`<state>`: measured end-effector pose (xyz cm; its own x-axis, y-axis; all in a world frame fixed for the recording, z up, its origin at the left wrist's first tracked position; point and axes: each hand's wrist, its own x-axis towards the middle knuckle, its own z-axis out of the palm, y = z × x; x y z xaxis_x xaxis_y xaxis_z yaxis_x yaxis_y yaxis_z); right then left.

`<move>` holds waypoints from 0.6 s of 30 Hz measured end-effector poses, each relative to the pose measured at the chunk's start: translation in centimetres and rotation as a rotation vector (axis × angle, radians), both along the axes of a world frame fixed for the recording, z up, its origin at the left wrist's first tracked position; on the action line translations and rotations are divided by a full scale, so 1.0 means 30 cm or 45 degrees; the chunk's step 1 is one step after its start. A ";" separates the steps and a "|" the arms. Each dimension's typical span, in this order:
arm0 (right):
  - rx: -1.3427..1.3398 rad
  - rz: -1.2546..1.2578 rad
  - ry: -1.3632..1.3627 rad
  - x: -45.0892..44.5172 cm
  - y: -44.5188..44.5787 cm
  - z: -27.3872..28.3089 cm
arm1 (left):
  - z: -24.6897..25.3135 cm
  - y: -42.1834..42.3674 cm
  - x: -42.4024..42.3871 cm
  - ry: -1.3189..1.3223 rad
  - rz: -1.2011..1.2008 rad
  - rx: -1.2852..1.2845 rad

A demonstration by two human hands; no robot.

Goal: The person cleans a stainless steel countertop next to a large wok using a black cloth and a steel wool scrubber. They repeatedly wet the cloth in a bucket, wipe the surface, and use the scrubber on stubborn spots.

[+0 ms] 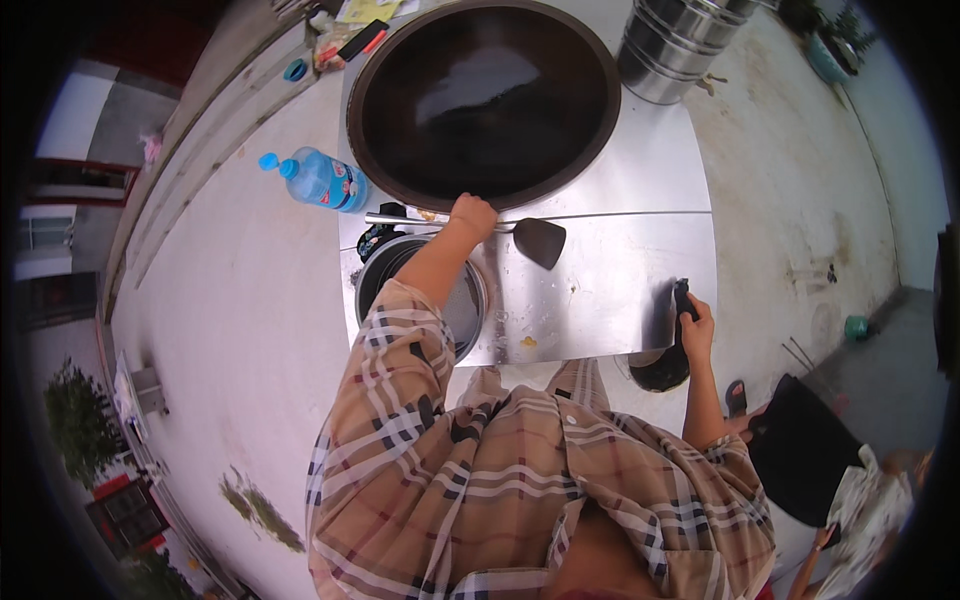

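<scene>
My left hand (474, 216) is curled over the near rim of a large dark wok (480, 112). Below that hand, a spatula (541, 241) with a metal handle and dark blade lies across the steel tabletop (600, 277); my hand hides part of its handle. Under my left forearm sits a round metal pot (472, 300), partly covered by the sleeve. At the table's near right corner, my right hand (697, 326) grips a black handle-like object (682, 296). A dark round vessel (660, 373) shows just below it; I cannot tell whether the two are joined.
A blue detergent bottle (326, 180), its cap flipped up, stands at the table's left edge. Stacked steel containers (667, 49) are at the back right. A phone (364, 40) lies beside the wok. Another person (870, 517) is at the lower right. Water drops dot the tabletop.
</scene>
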<state>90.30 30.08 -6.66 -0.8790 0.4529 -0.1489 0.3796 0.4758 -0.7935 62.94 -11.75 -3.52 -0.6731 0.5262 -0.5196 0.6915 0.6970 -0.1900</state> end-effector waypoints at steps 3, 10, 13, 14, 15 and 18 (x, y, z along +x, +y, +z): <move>-0.046 -0.275 0.073 0.031 -0.096 0.069 | 0.174 -0.012 -0.022 0.063 -0.108 0.312; -0.450 -0.361 0.493 -0.115 -0.478 0.378 | 0.706 -0.359 0.155 0.123 -0.111 0.840; -0.965 -0.255 0.626 -0.179 -0.720 0.542 | 0.771 -0.575 0.262 -0.083 0.082 0.779; -1.118 -0.189 0.656 -0.207 -0.800 0.562 | 0.756 -0.635 0.293 -0.126 0.152 0.749; -1.275 -0.118 0.680 -0.235 -0.882 0.579 | 0.731 -0.679 0.315 -0.139 0.171 0.686; -1.388 0.036 0.449 -0.324 -1.133 0.540 | 0.579 -0.769 0.351 -0.184 0.229 0.495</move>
